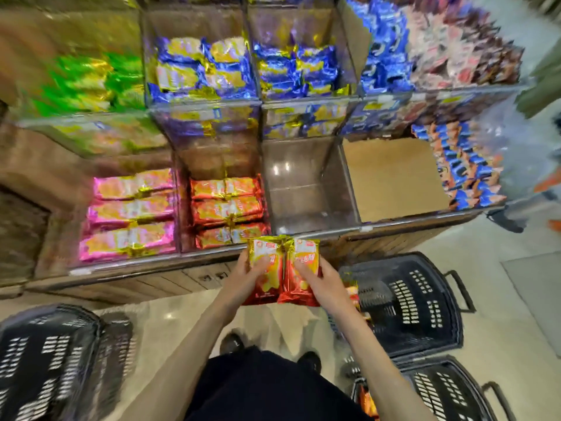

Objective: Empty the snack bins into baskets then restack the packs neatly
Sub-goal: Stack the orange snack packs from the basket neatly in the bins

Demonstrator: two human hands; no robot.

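Head view: two red-and-gold snack packs were held side by side and touching, upright, just before the front edge of the bin of red packs [227, 205]. The left hand [252, 273] grasped the left pack [267, 247], fingers curled across its face, and the right hand [321, 278] grasped the right pack [305, 250] likewise. A black basket [406, 302] stood on the floor just right of the right hand, and another basket [45, 360] stood well apart at lower left.
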